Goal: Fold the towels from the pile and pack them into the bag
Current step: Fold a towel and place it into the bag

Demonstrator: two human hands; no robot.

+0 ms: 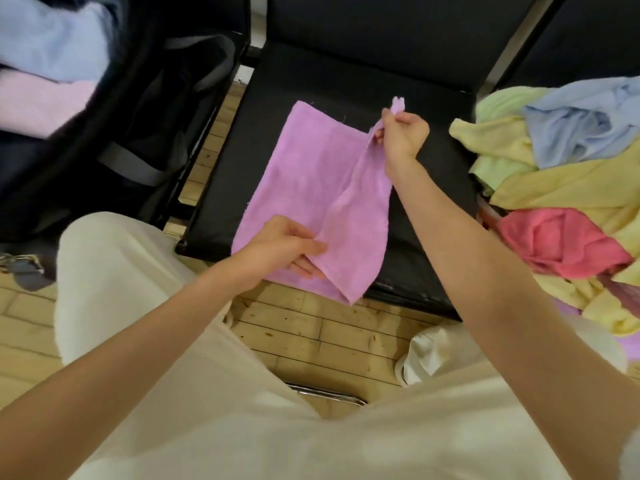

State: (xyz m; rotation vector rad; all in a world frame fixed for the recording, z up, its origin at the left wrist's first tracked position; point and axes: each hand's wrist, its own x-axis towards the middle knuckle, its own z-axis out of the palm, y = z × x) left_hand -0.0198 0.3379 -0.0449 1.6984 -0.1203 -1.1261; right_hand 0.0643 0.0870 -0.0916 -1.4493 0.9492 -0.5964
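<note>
A purple towel (304, 174) lies spread on a black seat (346, 88) in the middle. My right hand (403, 133) pinches its far right corner and lifts that edge off the seat. My left hand (287, 247) pinches the near edge of the same raised fold. A pile of loose towels (568, 188) in yellow, green, blue and pink sits at the right. At the left an open dark bag (138, 109) holds folded blue (48, 36) and pink (38, 102) towels.
The seat's near edge overhangs a wooden floor (311, 334). My legs in pale trousers fill the foreground, with a white shoe (429, 351) below the seat. Other black seats stand at the far right and left.
</note>
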